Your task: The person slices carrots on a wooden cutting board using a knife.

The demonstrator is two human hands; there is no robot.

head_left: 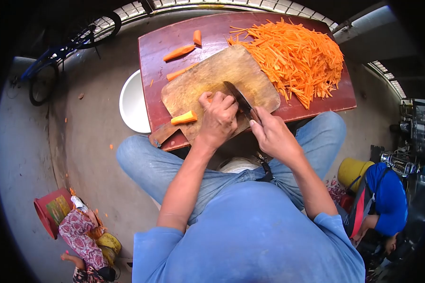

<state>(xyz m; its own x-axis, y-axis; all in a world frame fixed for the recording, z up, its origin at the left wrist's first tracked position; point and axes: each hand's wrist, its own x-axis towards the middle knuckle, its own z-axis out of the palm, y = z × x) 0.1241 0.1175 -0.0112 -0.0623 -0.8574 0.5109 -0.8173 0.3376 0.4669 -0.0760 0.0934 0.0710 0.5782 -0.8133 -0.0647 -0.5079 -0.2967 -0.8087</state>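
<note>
My right hand (271,134) is wrapped round the handle of a knife (238,96), its dark blade slanting across the wooden cutting board (250,66). Beside the blade, my left hand (218,117) has its fingers curled down on the board. A bit of orange carrot (210,99) shows between those fingers; the rest is hidden under the hand. Left of the wrist lies a peeled carrot piece (184,117) with a pale cut end. A large heap of carrot sticks (297,56) covers the right side of the red table (217,30).
More carrots (179,53) lie beyond the board. A flat brown piece (162,134) pokes out at the table's near left corner. Beside the table is a white basin (134,106). Two other people sit behind, near a red bucket (45,214) and a yellow bucket (353,172).
</note>
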